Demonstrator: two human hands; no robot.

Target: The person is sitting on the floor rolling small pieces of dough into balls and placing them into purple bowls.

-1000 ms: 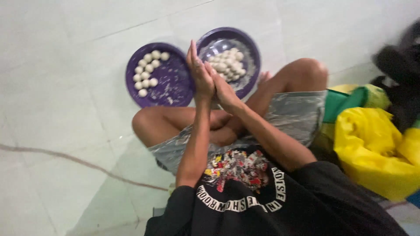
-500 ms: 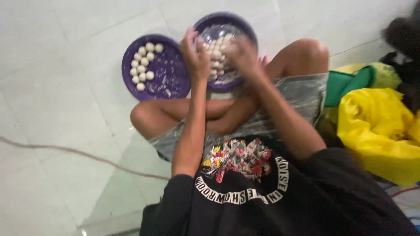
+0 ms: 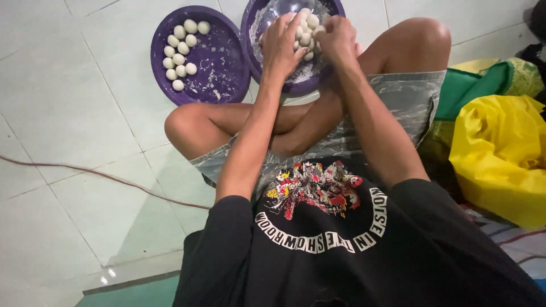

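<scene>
I sit cross-legged on a pale tiled floor. Two purple plastic bowls stand in front of my knees. The right bowl (image 3: 257,57) holds a heap of small white dough balls (image 3: 307,28) dusted with flour. My left hand (image 3: 282,41) reaches into it with fingers curled over the balls; whether it grips one is hidden. My right hand (image 3: 336,35) is bunched over the same heap, fingertips pinched on a white ball. The left bowl (image 3: 222,68) holds several white balls (image 3: 181,54) lined along its far left side.
A yellow plastic bag (image 3: 500,153) and green cloth (image 3: 483,85) lie by my right knee. A thin dark cable (image 3: 102,176) runs across the floor on my left. Striped fabric (image 3: 523,244) shows at the lower right.
My palms were pressed together above the bowls a second ago. They have since parted and dropped into the right bowl onto the heap of balls.
</scene>
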